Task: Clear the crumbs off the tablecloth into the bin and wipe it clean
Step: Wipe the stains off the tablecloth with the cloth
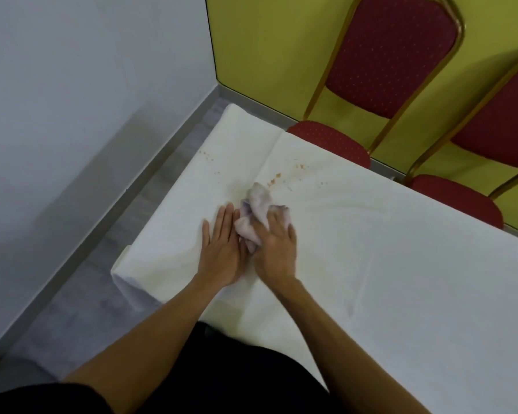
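A white tablecloth (371, 264) covers the table. Orange-brown crumbs (274, 179) lie scattered just beyond my hands, with more crumbs (207, 155) near the far left edge. A crumpled pale cloth (259, 204) rests on the tablecloth under my right hand (277, 246), whose fingers press down on and grip it. My left hand (222, 246) lies flat on the tablecloth, fingers together, touching the cloth's left side. No bin is in view.
Two red padded chairs with gold frames, one chair (371, 85) behind the table's far side and another chair (476, 174) to its right, stand against a yellow-green wall. A white wall and grey floor (87, 279) run along the table's left end.
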{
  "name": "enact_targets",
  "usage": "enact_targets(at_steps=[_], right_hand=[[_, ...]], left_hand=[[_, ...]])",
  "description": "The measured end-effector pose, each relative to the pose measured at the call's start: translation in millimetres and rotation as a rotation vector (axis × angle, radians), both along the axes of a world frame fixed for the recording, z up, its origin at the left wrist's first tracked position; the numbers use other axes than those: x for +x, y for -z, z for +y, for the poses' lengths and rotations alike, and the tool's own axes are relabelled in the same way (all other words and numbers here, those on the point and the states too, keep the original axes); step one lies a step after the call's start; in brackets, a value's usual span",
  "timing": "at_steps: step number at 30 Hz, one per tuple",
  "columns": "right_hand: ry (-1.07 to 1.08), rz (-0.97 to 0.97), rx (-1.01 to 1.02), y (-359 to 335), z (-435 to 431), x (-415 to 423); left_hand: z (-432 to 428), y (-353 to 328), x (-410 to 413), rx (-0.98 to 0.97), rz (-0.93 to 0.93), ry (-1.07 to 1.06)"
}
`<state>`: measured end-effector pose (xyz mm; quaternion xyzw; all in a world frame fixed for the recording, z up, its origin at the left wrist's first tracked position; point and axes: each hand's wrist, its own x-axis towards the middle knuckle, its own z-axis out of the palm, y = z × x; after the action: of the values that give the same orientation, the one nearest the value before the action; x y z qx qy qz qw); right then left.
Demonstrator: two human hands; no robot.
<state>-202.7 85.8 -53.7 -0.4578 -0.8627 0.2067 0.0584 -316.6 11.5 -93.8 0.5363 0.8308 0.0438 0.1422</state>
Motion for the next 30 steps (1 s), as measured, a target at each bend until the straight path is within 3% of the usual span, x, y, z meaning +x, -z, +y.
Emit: enact_targets(at_steps=[4, 6, 11, 16, 18, 21, 25, 28, 30], right_hand=[[-0.153, -0.071, -0.019, 2.7, 25.2, 23.0], [-0.132, -0.123, -0.011, 4.8, 59.4, 51.4], [0.239, -0.163, 0.039, 2.2, 157.2, 113.0], [0.566, -0.209, 0.017, -2.2, 174.9, 57.9], [0.459, -0.229, 0.009, -1.6, 149.2, 20.4], [0.078, -0.124, 0.046, 4.1, 80.0, -30.6], [-0.266, -0.018, 0.035, 4.7, 50.4, -42.4], [-0.296, -0.08, 0.046, 7.2, 97.4, -17.8], [-0.187, -0.117, 0.041, 6.0, 135.8, -3.0]], left_hand=[[-2.7, 1.2, -4.7, 0.013, -0.002, -0.004], [-2.2, 0.1, -4.0, 0.007, 0.007, -0.011], [-3.5, -1.1, -7.4, -0.022, -0.007, 0.02], [-3.6, -1.1, -7.7, -0.014, 0.009, 0.022], [-3.3, -1.1, -7.5, -0.012, 0.007, 0.02], [-3.5, -1.0, -7.0, -0.017, 0.022, 0.021], [-5.0, -2.0, -8.2, -0.016, 0.006, 0.019], [-5.3, -3.6, -10.1, 0.009, 0.015, 0.029], [-4.4, -4.2, -9.9, 0.003, 0.008, 0.031]])
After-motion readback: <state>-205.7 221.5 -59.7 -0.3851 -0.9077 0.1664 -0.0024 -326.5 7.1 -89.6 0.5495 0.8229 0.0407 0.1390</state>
